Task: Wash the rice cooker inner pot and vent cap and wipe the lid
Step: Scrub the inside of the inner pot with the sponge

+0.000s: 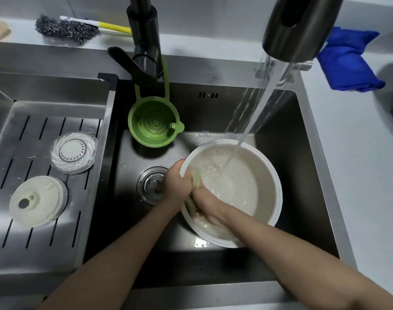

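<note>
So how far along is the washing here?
Seemingly done: two round parts on the drain rack. In hand: left hand grips the inner pot under the running tap; right hand holds a green sponge inside. Left: wiping the lid, not in view; a blue cloth waits on the counter.

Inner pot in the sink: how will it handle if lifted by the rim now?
Probably slippery: the inner pot is wet and the tap stream runs into it. Likely heavier than it looks, with water pooling inside, and apt to slosh. It looks rigid: the left hand grips only the rim, with no visible flex.
</note>
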Demonstrator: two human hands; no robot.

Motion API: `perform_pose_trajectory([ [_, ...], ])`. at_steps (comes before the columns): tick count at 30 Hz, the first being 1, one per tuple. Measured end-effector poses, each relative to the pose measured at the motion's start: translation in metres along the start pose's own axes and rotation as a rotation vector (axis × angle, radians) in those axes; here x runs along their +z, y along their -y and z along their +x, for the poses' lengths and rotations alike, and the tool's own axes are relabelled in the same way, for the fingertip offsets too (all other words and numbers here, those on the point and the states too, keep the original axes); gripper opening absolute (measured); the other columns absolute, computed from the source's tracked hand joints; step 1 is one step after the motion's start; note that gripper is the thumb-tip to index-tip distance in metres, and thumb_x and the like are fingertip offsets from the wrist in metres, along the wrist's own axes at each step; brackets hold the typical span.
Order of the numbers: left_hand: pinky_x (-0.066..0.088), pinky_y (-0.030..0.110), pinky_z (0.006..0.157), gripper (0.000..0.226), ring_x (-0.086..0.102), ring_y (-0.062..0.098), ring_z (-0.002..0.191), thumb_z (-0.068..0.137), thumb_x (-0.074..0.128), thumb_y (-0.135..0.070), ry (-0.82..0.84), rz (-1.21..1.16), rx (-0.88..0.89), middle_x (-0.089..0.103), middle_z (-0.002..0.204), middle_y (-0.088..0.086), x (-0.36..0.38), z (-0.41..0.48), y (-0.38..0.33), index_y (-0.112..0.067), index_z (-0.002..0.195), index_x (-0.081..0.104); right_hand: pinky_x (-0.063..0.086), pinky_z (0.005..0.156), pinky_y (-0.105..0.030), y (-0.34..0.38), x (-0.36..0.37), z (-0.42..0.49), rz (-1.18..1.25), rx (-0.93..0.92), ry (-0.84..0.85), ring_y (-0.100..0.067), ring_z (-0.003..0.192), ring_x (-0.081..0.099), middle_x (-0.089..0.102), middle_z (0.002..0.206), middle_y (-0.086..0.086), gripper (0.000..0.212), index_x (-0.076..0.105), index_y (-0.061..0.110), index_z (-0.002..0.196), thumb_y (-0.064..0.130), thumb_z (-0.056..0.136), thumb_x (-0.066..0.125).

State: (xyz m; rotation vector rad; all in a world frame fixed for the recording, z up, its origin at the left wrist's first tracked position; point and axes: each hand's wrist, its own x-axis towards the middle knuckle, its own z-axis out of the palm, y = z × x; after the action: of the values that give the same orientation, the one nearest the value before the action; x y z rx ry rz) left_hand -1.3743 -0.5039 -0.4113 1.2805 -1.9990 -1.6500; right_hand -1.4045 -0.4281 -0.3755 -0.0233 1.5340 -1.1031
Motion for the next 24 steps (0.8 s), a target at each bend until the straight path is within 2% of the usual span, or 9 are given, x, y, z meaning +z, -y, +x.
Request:
perform_pose_trajectory([
  [2,0.037,0.006,0.054,0.027,0.05,0.017,0.076,0.085,0.048,0.009,-0.011,0.009,0.003,0.055,0.081,0.005,-0.001,0.0,0.002,0.001,0.107,0.062,0.027,0.042,-0.025,-0.001,-0.008,-0.026,-0.157,0.018,0.126,-0.002,0.036,0.043,0.049,0.042,0.011,0.023,0.047,0.015,0.081,0.01,0.098,0.033],
  [5,0.039,0.018,0.065,0.038,0.052,0.019,0.081,0.081,0.043,0.016,0.017,0.005,0.015,0.058,0.086,0.007,-0.003,-0.002,0.0,0.0,0.11,0.061,0.037,0.075,-0.022,-0.004,-0.046,-0.049,-0.955,0.15,0.237,-0.009,0.088,0.058,0.063,0.099,0.012,0.026,0.055,0.023,0.118,0.025,0.094,0.045],
  [7,0.04,0.019,0.069,0.049,0.054,0.02,0.083,0.075,0.037,0.022,0.046,-0.028,-0.005,0.059,0.089,0.008,-0.004,-0.004,-0.004,0.0,0.111,0.061,0.037,0.078,-0.028,0.005,-0.08,-0.057,-1.638,0.22,0.123,-0.024,0.107,0.058,0.062,0.118,-0.003,0.023,0.058,0.023,0.109,0.032,0.093,0.045],
  [9,0.04,0.017,0.067,0.053,0.055,0.02,0.084,0.07,0.037,0.019,0.063,-0.047,-0.023,0.06,0.09,0.008,-0.005,-0.006,-0.009,0.001,0.113,0.06,0.038,0.069,-0.03,0.019,-0.104,-0.055,-2.037,0.111,-0.166,-0.027,0.101,0.061,0.059,0.116,-0.007,0.025,0.06,0.019,0.111,0.022,0.093,0.043],
  [12,0.04,0.018,0.067,0.066,0.055,0.02,0.084,0.053,0.034,-0.004,0.071,-0.042,-0.012,0.061,0.09,0.009,-0.007,-0.006,-0.011,0.0,0.113,0.061,0.034,0.062,-0.032,0.042,-0.117,-0.023,-2.221,-0.174,-0.409,-0.028,0.092,0.057,0.049,0.115,-0.01,0.028,0.057,0.015,0.114,0.007,0.092,0.042],
  [16,0.041,0.024,0.072,0.072,0.056,0.022,0.084,0.048,0.032,-0.007,0.085,-0.006,-0.001,0.061,0.09,0.009,-0.009,-0.006,-0.011,0.0,0.113,0.061,0.036,0.054,-0.033,0.054,-0.115,0.012,-2.507,-0.439,-0.38,-0.024,0.078,0.052,0.05,0.104,-0.008,0.04,0.065,0.013,0.106,-0.004,0.079,0.041],
  [20,0.044,0.028,0.074,0.055,0.057,0.024,0.087,0.065,0.038,0.01,0.074,-0.077,-0.08,0.061,0.092,0.01,-0.006,-0.007,-0.01,-0.001,0.114,0.061,0.036,0.047,-0.022,0.028,-0.129,-0.021,-2.301,-0.167,-0.5,-0.021,0.069,0.053,0.054,0.097,-0.005,0.016,0.067,0.02,0.092,0.013,0.077,0.065],
  [22,0.045,0.028,0.07,0.058,0.057,0.025,0.086,0.07,0.032,0.021,0.036,-0.156,-0.146,0.062,0.092,0.01,-0.003,-0.009,-0.008,-0.001,0.114,0.062,0.05,0.062,-0.026,0.004,-0.121,-0.034,-2.202,0.045,-0.383,-0.025,0.089,0.057,0.051,0.111,-0.013,0.025,0.061,0.011,0.11,0.015,0.09,0.047],
  [24,0.046,0.024,0.058,0.058,0.056,0.022,0.084,0.071,0.03,0.023,0.001,-0.209,-0.203,0.06,0.091,0.009,-0.001,-0.01,-0.006,0.001,0.113,0.062,0.049,0.081,-0.033,-0.016,-0.095,-0.04,-1.972,0.149,-0.144,-0.03,0.107,0.058,0.056,0.121,-0.012,0.035,0.057,0.011,0.12,0.028,0.094,0.04],
])
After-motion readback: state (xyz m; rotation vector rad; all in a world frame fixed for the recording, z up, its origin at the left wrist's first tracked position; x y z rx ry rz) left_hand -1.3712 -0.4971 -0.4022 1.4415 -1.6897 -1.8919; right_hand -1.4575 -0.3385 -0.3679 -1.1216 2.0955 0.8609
